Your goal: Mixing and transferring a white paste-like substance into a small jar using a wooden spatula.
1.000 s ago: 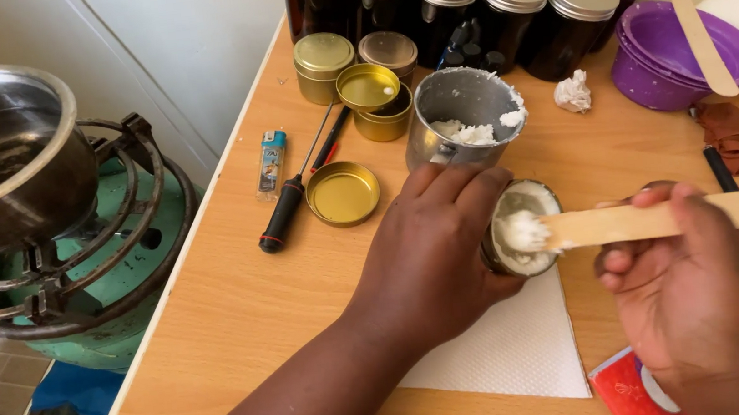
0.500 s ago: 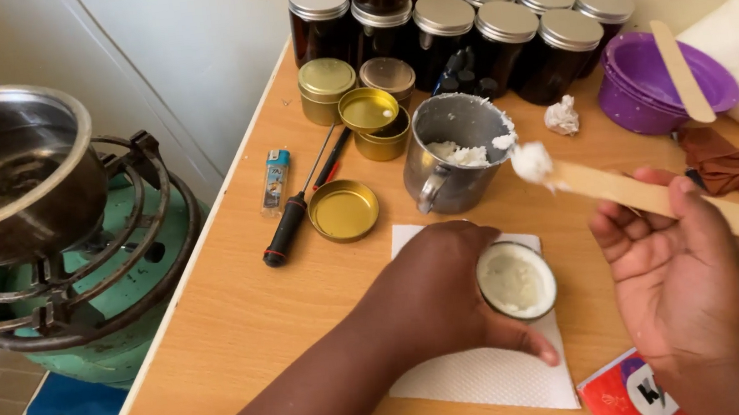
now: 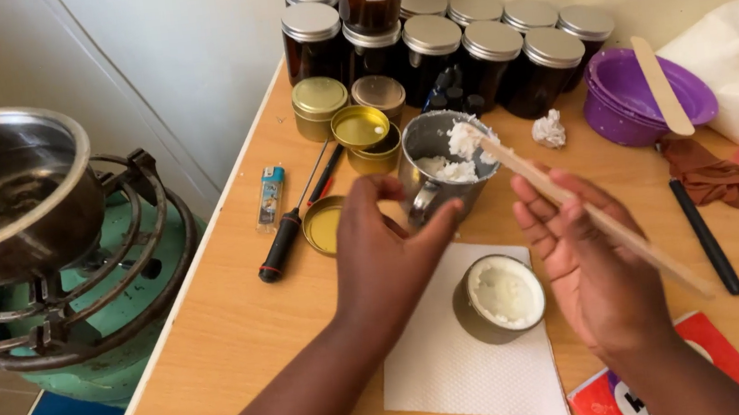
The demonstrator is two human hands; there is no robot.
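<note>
My left hand [image 3: 386,250] reaches toward the handle of a steel cup [image 3: 439,168] that holds white waxy lumps; fingers and thumb are apart around the handle. My right hand [image 3: 593,266] grips a long wooden stick [image 3: 597,216], whose tip carries white wax at the cup's rim. A small round tin [image 3: 500,297] filled with white wax sits on a white paper towel [image 3: 460,367] between my hands, untouched.
Dark lidded jars [image 3: 481,49] line the back wall. Gold tins [image 3: 360,131], a loose gold lid [image 3: 324,225], a screwdriver [image 3: 286,239] and a lighter [image 3: 270,198] lie at left. A purple bowl [image 3: 628,102] with a stick sits right. A gas burner with a pot [image 3: 11,195] stands off the table's left edge.
My left hand let go of the small tin and moved up to the steel cup. The stick swung from the tin back to the cup's rim.
</note>
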